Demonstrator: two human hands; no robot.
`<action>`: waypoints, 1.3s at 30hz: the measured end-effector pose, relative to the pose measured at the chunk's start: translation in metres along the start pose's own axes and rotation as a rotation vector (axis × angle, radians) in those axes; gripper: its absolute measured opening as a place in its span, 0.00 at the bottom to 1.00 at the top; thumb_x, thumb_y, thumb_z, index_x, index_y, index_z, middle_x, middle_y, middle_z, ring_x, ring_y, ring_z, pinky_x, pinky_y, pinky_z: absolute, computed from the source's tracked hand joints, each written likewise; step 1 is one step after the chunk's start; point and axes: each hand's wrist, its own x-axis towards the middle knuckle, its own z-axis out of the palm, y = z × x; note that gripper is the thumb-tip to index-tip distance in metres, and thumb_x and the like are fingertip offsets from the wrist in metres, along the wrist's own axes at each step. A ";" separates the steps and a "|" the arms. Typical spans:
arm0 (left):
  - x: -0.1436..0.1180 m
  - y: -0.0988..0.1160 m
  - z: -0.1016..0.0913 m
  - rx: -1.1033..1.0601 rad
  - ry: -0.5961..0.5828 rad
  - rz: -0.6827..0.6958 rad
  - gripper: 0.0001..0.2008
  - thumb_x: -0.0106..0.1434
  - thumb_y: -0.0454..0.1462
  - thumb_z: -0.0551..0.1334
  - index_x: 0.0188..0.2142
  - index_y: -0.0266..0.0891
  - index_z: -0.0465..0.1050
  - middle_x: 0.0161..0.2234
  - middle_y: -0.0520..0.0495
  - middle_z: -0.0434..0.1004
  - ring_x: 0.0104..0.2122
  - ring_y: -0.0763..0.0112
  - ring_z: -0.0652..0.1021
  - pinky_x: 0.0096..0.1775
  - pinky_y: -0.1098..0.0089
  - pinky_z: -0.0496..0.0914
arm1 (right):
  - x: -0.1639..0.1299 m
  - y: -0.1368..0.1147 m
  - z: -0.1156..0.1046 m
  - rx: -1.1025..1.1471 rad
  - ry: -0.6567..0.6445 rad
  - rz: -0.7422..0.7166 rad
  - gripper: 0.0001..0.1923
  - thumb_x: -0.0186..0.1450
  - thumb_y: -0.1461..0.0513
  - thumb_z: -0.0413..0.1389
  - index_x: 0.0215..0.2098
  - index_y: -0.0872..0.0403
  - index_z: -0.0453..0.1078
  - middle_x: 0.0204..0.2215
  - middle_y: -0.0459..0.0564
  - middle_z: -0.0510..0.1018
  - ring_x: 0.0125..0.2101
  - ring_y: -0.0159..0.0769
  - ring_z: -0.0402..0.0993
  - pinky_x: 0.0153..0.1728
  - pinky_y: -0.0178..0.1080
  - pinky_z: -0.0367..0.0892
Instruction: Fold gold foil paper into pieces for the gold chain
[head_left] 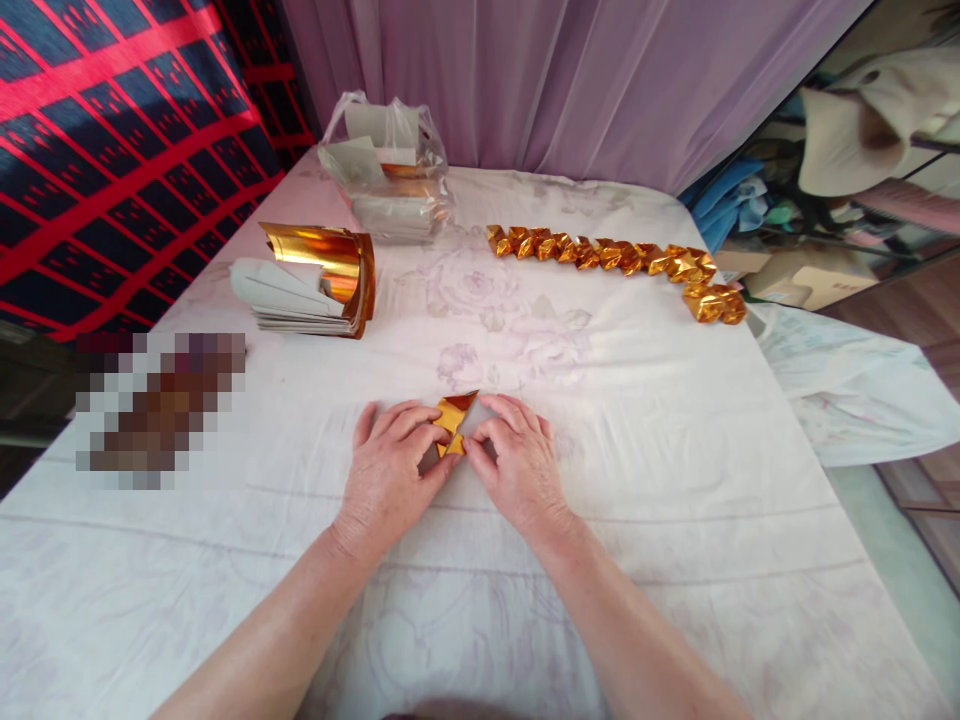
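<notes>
A small piece of gold foil paper (pixel 453 423), partly folded, lies on the white floral sheet (pixel 637 420) between both my hands. My left hand (pixel 391 468) presses its left side with fingertips, and my right hand (pixel 517 460) pinches its right side. A pointed corner of the paper sticks up past my fingers. Most of the paper's lower part is hidden under my fingertips.
A stack of gold-and-white sheets (pixel 315 285) with a curled top lies at the back left. Behind it stands a plastic bag (pixel 390 170) of more sheets. A curved row of several folded gold pieces (pixel 622 262) runs along the back right. A blurred patch (pixel 157 410) is at left.
</notes>
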 end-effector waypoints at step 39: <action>-0.002 0.004 0.000 0.004 -0.014 -0.021 0.06 0.65 0.35 0.61 0.39 0.45 0.76 0.50 0.47 0.78 0.54 0.55 0.73 0.61 0.42 0.54 | 0.000 -0.002 0.002 -0.011 0.009 0.017 0.08 0.67 0.61 0.56 0.28 0.50 0.71 0.53 0.52 0.76 0.54 0.47 0.69 0.49 0.50 0.61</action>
